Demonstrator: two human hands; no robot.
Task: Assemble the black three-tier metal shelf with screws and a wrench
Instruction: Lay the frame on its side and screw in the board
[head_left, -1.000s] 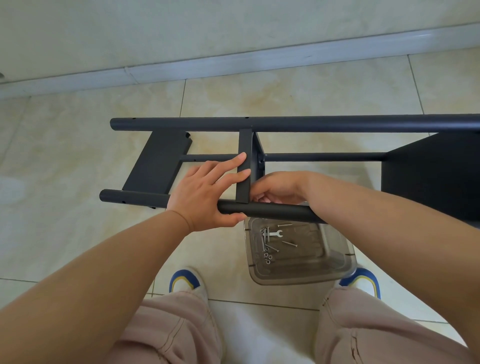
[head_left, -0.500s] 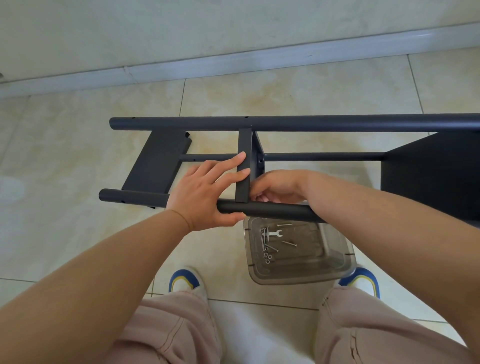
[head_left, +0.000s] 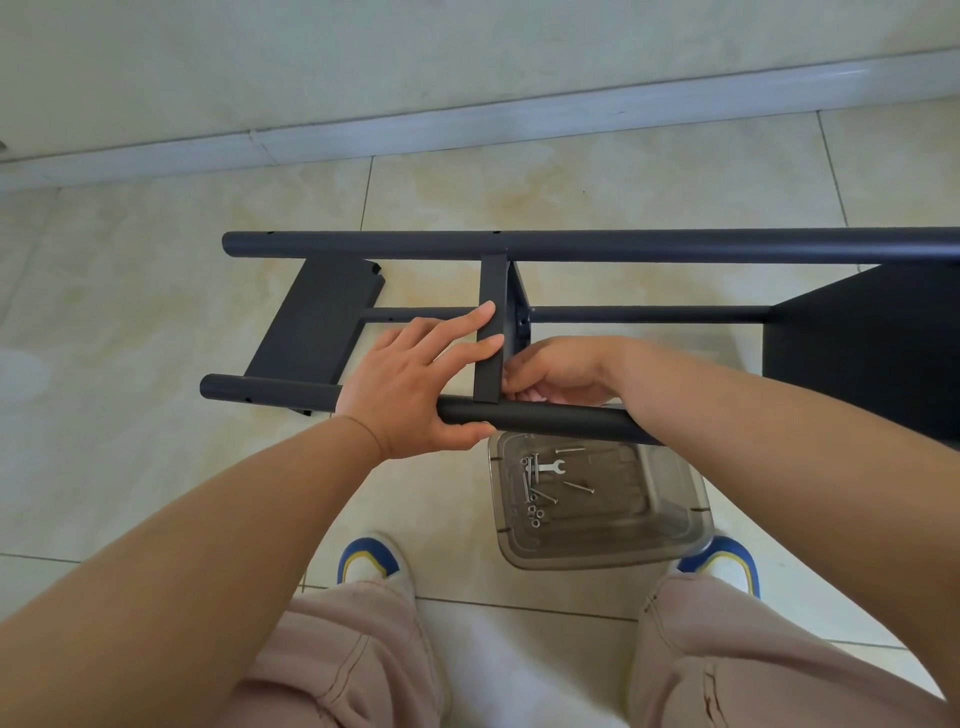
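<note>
The black shelf frame lies on its side on the tiled floor, with a far pole (head_left: 623, 244) and a near pole (head_left: 550, 418). The middle tier (head_left: 491, 332) stands on edge between them. My left hand (head_left: 410, 384) grips the near pole, thumb underneath, while its straight fingers press the middle tier's edge. My right hand (head_left: 561, 369) reaches behind the near pole, fingertips bunched where tier meets pole; what they pinch is hidden. A small wrench (head_left: 548, 466), loose screws (head_left: 577, 487) and nuts (head_left: 535, 515) lie in a clear plastic box (head_left: 691, 545) below the pole.
Another tier (head_left: 317, 322) sits at the frame's left end and a third (head_left: 872, 353) at the right. A thin lower pole (head_left: 649, 314) runs between them. My shoes (head_left: 371, 564) flank the box. The wall skirting (head_left: 467, 124) runs beyond the frame.
Almost nothing differs. My right hand's fingers have shifted slightly at the joint; my left hand and the frame have stayed where they were.
</note>
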